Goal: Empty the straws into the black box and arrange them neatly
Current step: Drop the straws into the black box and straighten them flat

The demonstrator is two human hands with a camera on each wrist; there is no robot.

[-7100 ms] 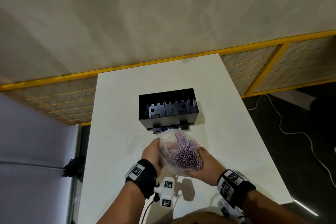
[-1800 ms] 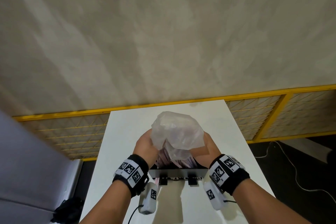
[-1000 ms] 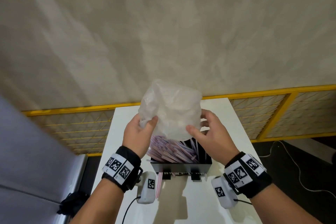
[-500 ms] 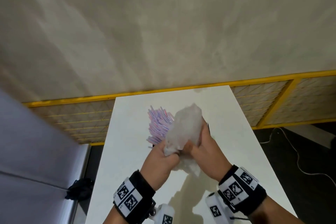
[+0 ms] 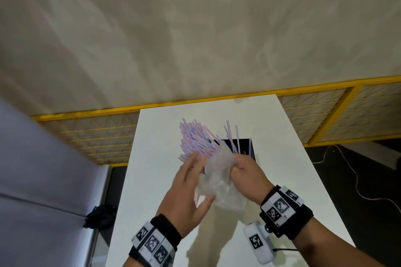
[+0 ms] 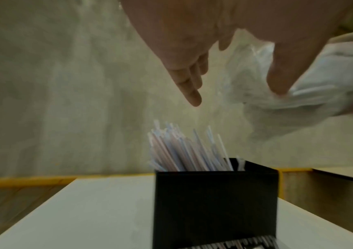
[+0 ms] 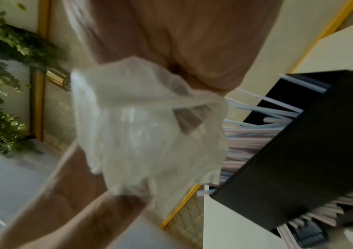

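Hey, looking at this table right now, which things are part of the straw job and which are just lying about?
Part of the job:
- straws, standing fanned out in the black box
- plastic bag, gripped by the right hand
- left hand, fingers straight, beside the bag

Just lying about:
- white table under the box
- white cable on the floor
- dark bundle on the floor

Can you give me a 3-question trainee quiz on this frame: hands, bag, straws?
1. True or false: the straws all lie flat inside the black box.
2. Which hand grips the plastic bag? A) left hand B) right hand C) neither
3. Fill in: the left hand has its fingers ____.

Key:
1. False; they stick up out of the box, leaning and fanned.
2. B; the right hand clutches the crumpled bag.
3. Straight, spread beside the bag.
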